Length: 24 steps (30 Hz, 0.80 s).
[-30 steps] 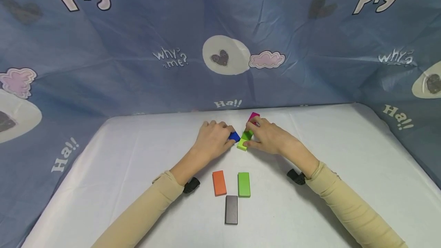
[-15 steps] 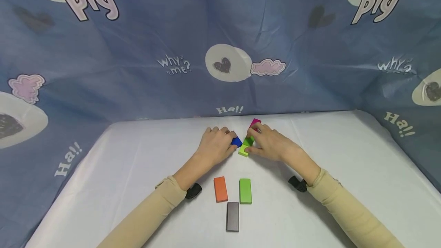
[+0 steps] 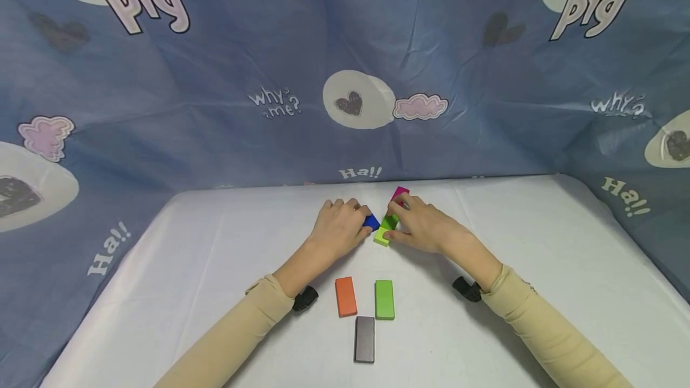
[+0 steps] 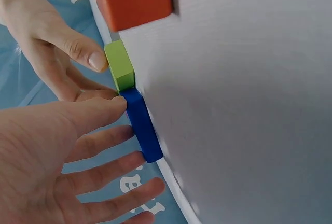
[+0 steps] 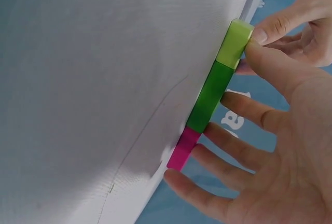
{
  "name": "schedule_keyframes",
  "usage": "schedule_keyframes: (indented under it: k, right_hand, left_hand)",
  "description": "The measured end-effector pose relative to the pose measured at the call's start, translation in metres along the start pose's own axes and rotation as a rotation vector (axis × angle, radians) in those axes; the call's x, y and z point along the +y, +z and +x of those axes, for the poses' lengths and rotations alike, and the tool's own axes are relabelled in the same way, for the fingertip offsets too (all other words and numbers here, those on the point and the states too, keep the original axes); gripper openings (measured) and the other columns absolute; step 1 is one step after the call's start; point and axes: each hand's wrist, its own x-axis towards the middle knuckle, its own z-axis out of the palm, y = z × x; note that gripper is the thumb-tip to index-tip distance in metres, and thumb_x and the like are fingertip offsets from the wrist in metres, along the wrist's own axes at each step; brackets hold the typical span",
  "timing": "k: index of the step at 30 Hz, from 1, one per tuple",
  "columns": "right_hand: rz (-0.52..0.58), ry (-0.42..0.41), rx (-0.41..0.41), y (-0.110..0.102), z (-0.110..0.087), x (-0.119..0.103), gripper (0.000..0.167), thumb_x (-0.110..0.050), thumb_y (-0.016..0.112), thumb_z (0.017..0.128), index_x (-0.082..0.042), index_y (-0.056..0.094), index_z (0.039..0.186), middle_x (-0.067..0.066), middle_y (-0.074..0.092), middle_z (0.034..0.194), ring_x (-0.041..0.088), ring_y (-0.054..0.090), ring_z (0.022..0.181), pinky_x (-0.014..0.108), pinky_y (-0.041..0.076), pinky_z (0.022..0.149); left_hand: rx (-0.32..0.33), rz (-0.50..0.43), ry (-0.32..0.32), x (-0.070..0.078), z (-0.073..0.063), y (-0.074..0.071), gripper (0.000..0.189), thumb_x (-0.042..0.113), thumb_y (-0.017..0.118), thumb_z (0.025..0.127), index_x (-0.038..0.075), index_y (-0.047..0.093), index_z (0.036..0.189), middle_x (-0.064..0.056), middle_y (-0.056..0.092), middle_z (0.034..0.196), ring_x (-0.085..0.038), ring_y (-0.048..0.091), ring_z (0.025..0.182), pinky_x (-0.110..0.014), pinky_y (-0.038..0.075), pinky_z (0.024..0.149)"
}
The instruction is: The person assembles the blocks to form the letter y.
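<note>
In the head view, my left hand [image 3: 336, 229] is beside a blue block [image 3: 371, 221], partly covering it. The left wrist view shows thumb and fingertips touching one side of the blue block [image 4: 143, 125], with the fingers spread. My right hand [image 3: 423, 223] rests its spread fingertips along a slanting row of blocks: light green [image 3: 381, 236] nearest, then darker green [image 3: 389, 221], then magenta [image 3: 399, 193] farthest. The right wrist view shows its thumb at the light green block [image 5: 234, 45] and fingers along the green [image 5: 211, 97] and magenta [image 5: 183, 150] blocks. Blue meets the row near light green.
Nearer on the white table [image 3: 242, 220] lie an orange block [image 3: 345, 297], a green block [image 3: 384, 300] and a dark grey block [image 3: 364, 340]. A printed blue cloth [image 3: 226, 106] stands behind and along the sides.
The whole head view has shifted down slightly as the camera tilted. Both hands stay in place against the blocks, with no visible block movement.
</note>
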Motion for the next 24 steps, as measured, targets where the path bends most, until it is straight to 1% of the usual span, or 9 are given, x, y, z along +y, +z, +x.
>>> schedule_keyframes:
  k: [5,12,22,24]
  right_hand:
    - [-0.002,0.002,0.001,-0.0011,0.0004,-0.0014,0.041,-0.045,0.070,0.104,-0.014,0.061,0.129,0.019,0.058,0.146,0.037,0.064,0.123,0.060,0.056,0.104]
    - [0.004,0.014,-0.006,0.0002,-0.0006,-0.0018,0.041,-0.046,0.070,0.104,-0.015,0.062,0.129,0.018,0.057,0.147,0.038,0.064,0.125,0.064,0.055,0.106]
    - [-0.003,0.010,0.000,0.0007,-0.0008,-0.0018,0.042,-0.047,0.071,0.103,-0.016,0.062,0.129,0.017,0.059,0.145,0.037,0.065,0.123,0.061,0.055,0.105]
    - [-0.004,0.007,0.001,0.0007,-0.0002,-0.0015,0.042,-0.047,0.071,0.103,-0.016,0.062,0.129,0.017,0.059,0.144,0.037,0.065,0.122,0.061,0.055,0.104]
  left_hand:
    - [-0.005,-0.003,-0.005,-0.0003,-0.0004,-0.0009,0.038,0.044,0.071,0.104,0.019,0.075,0.133,-0.006,0.078,0.121,-0.028,0.076,0.101,-0.044,0.058,0.087]
    - [-0.026,-0.013,-0.001,-0.0009,-0.0023,-0.0015,0.039,0.044,0.071,0.104,0.020,0.075,0.134,-0.006,0.077,0.124,-0.028,0.076,0.102,-0.045,0.058,0.088]
    - [-0.032,-0.013,0.000,-0.0006,-0.0034,-0.0022,0.040,0.044,0.070,0.104,0.019,0.074,0.135,-0.007,0.077,0.126,-0.030,0.076,0.104,-0.047,0.059,0.091]
    - [-0.024,-0.008,0.002,-0.0005,-0.0034,-0.0027,0.039,0.044,0.070,0.104,0.019,0.074,0.134,-0.007,0.077,0.124,-0.030,0.076,0.103,-0.046,0.059,0.090]
